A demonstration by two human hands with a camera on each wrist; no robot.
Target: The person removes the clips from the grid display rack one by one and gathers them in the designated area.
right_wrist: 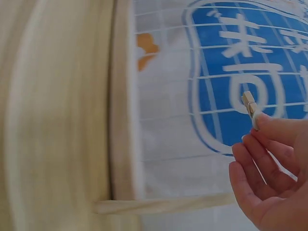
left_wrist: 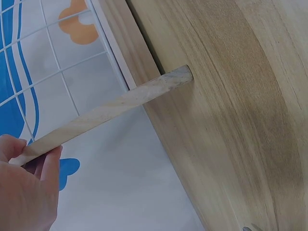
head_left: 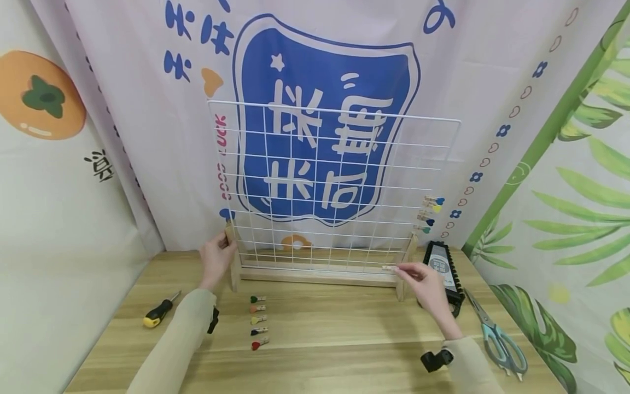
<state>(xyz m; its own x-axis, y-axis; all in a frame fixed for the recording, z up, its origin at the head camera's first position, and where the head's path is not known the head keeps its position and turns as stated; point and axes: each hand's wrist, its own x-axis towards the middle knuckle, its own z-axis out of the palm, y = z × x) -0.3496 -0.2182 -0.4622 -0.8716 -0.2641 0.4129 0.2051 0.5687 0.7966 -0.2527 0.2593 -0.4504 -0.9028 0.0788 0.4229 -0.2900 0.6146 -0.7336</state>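
A small wooden clothespin [right_wrist: 249, 102] is pinched between the thumb and forefinger of the right hand [head_left: 424, 282], its free end pointing away from the fingertips while the other fingers are loosely bent. In the head view it lies in front of the lower right corner of a white wire grid [head_left: 334, 111]; whether it touches a wire I cannot tell. The grid stands upright in a wooden stand [head_left: 315, 277], and the left hand [head_left: 216, 258] grips the upper part of the stand's left post [head_left: 234, 268], thumb on one side and fingers on the other. At the grid's right edge sits a column of heart-topped clips [head_left: 430, 222], with blue, yellow, dark blue and green hearts. On the wooden table [head_left: 334, 328], in front of the stand's left part, five more clips [head_left: 258, 320] lie in a row: green, orange, yellow, dark blue and red. A yellow and black screwdriver [head_left: 157, 314] lies left of the stand. To the right are a black case [head_left: 443, 268] with a pale label and, just beside it, blue-handled scissors [head_left: 502, 345]. Behind everything hangs a printed cloth with a large blue badge [head_left: 325, 60].
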